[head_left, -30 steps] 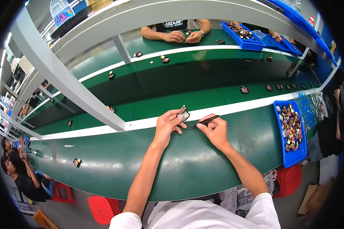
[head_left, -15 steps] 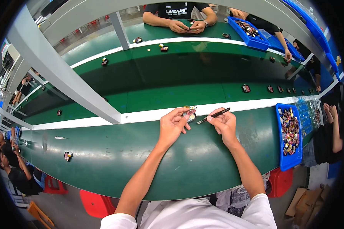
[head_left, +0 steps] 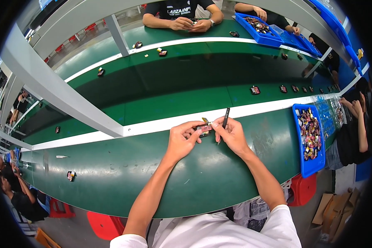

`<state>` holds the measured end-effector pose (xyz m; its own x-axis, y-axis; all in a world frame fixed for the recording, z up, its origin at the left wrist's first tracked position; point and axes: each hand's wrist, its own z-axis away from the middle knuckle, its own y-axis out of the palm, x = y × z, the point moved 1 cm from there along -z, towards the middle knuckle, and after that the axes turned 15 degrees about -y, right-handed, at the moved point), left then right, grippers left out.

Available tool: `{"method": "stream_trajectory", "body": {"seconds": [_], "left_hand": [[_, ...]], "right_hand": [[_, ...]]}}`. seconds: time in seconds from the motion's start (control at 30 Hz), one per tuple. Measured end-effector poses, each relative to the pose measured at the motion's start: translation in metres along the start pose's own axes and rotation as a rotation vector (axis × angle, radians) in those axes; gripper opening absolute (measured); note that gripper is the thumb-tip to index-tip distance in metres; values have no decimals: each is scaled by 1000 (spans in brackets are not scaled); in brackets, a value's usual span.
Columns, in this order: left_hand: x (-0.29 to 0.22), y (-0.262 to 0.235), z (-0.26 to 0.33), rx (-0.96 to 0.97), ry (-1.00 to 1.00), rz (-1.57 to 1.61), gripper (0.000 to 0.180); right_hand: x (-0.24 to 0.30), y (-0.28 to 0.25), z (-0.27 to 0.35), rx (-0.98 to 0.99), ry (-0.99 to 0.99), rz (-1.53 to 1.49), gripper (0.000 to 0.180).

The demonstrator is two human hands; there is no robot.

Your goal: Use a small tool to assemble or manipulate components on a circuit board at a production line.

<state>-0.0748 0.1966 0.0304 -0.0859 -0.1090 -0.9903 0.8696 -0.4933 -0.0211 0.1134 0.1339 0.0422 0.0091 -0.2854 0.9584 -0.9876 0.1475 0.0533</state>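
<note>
My left hand [head_left: 181, 139] is closed around a small electronic module [head_left: 203, 131], a black casing with a reddish circuit board and a yellowish flap sticking up at its top. Black tweezers [head_left: 226, 117] stand nearly upright in my right hand [head_left: 233, 138], their thin tips pointing down toward the bench. The thumb and forefinger of that hand pinch at the module's right edge, by the flap; whether they grip the flap itself I cannot tell. Both hands are above the green bench [head_left: 186, 173], close to its white rail.
A blue tray [head_left: 323, 161] full of similar modules stands on the right. Another module [head_left: 71, 176] lies at the left. Beyond the white rail [head_left: 153, 126], several modules lie on a green conveyor surface [head_left: 169, 107]. A grey post [head_left: 66, 91] slants across the left. People sit opposite and at both sides.
My right hand has moved left to the module, and its tweezers have swung from pointing at the module to nearly upright. The view has shifted slightly.
</note>
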Motion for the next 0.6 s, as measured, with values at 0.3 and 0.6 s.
{"method": "stream_trajectory", "body": {"seconds": [0.3,0.6], "left_hand": [[0,-2,-2,25,-62,9,26],[1,-5,-4,65,-88,79,27]], "right_hand": [[-3,1,0,-32,-14,56,18],[-6,16,9,-157,-67,21,15]]}}
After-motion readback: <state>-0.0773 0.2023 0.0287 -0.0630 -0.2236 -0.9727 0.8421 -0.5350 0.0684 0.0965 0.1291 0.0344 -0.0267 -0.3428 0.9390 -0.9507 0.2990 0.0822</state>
